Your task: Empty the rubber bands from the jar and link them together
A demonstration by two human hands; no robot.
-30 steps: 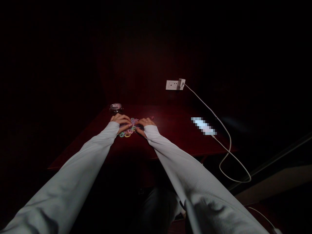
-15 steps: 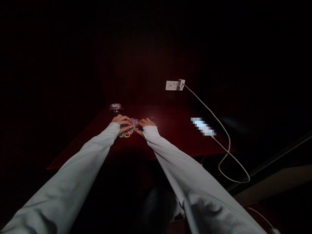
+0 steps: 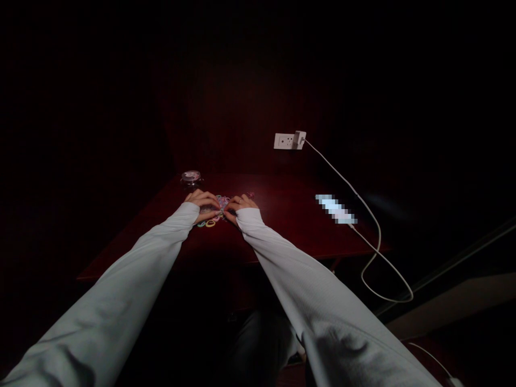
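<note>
A small heap of colourful hair ties lies on the dark red table, with a yellow ring and a green one at its near edge. My left hand reaches in from the left, its thumb and fingers drawn together over the heap. From the right comes my right hand, fingers bent and pinched close to the left fingertips. Whatever sits between the fingertips is too small and dim to make out. A small dark red item lies just beyond my right hand.
A round clear container with a pinkish top stands at the table's back left. To the right lies a lit, pixelated phone. Its white cable hangs past the table edge and runs to a charger in the wall socket.
Both hands keep nearly the same place over the heap. The fingertips have shifted slightly, with the left thumb a little higher. Everything else is unchanged.
</note>
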